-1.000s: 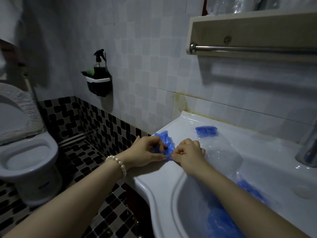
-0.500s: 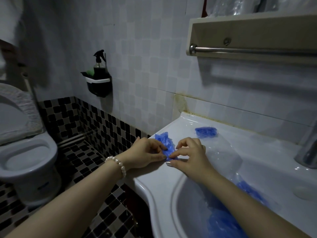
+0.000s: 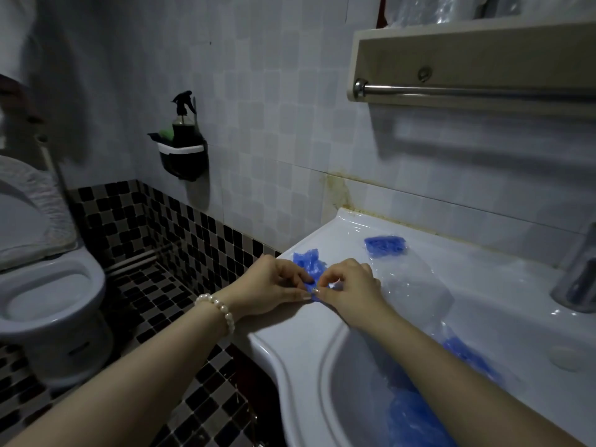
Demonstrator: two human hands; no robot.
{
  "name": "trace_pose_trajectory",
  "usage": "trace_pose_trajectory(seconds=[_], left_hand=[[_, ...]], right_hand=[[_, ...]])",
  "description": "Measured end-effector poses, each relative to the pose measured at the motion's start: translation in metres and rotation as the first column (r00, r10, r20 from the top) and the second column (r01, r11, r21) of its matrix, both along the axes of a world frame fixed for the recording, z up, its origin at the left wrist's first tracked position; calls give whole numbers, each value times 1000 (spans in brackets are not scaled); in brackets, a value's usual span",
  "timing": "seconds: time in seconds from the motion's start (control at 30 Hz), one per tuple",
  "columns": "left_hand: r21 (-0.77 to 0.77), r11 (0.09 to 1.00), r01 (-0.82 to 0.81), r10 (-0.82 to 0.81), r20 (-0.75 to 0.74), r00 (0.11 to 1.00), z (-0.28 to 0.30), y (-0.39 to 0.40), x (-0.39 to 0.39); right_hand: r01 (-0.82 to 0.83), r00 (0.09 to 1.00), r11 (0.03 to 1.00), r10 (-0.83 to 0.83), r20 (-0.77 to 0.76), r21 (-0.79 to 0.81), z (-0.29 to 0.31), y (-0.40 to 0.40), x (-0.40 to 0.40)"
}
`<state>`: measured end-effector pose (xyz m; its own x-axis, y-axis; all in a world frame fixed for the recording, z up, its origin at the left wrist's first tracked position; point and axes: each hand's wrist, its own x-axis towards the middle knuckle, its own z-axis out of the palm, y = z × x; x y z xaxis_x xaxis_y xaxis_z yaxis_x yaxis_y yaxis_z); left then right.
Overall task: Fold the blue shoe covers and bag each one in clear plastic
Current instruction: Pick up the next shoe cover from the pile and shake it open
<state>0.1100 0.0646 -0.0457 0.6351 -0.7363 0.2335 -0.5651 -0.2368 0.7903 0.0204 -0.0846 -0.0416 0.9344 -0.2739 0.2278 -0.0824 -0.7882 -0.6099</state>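
Head view, dim bathroom. A blue shoe cover (image 3: 309, 264) is laid on the left rim of the sink (image 3: 290, 333), crumpled, its near edge hidden under the fingers

Left hand (image 3: 271, 285): fingers curled, thumb and forefinger closed on the near edge of the cover. A pearl bracelet (image 3: 219, 309) is worn on that wrist

Right hand (image 3: 350, 288): fingers curled, thumb and forefinger pinched on the same edge, tip to tip with the left thumb. How much of the cover is caught between the pads cannot be told

A clear bag (image 3: 416, 288) is spread just right of the right hand, lying from the rim down toward the basin. A second cover (image 3: 384, 246), bagged flat, is seen at the far end of the rim, near the wall. More blue covers (image 3: 412, 417) are heaped in the basin, partly under clear plastic and partly hidden by the right forearm

Tap (image 3: 577, 279) at far right edge. Towel rail (image 3: 467, 91) fixed under a shelf above the sink. Spray bottle (image 3: 183, 121) stood in a black wall holder (image 3: 182, 159), left of the sink. Toilet (image 3: 48, 285) at the left, lid raised. Floor in black and grey checks
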Motion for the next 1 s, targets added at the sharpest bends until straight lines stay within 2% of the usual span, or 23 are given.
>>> trace_pose_trajectory(seconds=[0.07, 0.13, 0.2, 0.37, 0.47, 0.6, 0.67, 0.73, 0.8, 0.93, 1.0], left_hand=[[6, 1000, -6, 6, -10, 1000, 0, 0, 0], [13, 1000, -7, 8, -20, 1000, -1, 0, 1], [27, 1000, -2, 2, 2, 1000, -1, 0, 1], [19, 1000, -1, 0, 53, 999, 0, -1, 0], [27, 1000, 10, -15, 188, 982, -1, -1, 0], [64, 996, -69, 50, 263, 963, 0, 0, -1], [92, 991, -96, 67, 279, 958, 1, -1, -1], [121, 986, -111, 73, 281, 957, 2, -1, -1], [132, 984, -117, 79, 265, 961, 3, -1, -1], [96, 988, -119, 91, 254, 963, 4, -1, -4], [9, 996, -91, 88, 171, 981, 4, -1, -6]], right_hand=[[-85, 982, 994, 71, 176, 75, -9, -9, -8], [-79, 975, 997, 72, 212, 23, -12, -15, -10], [-60, 983, 997, 67, 171, -45, -9, -16, -9], [26, 989, 980, -54, -134, -199, 4, -5, 7], [81, 974, 976, -121, -192, -204, 10, 0, 11], [100, 978, 963, -142, -155, -251, 8, 4, 11], [71, 995, 990, -78, -56, -121, 0, 0, 8], [-45, 993, 998, 40, 113, 42, -7, -6, -1], [-93, 979, 995, 82, 187, 48, -9, -10, -7], [-24, 997, 994, 32, 77, -111, -3, -9, -2], [-23, 1000, 983, 19, -25, -185, 4, -5, 2]])
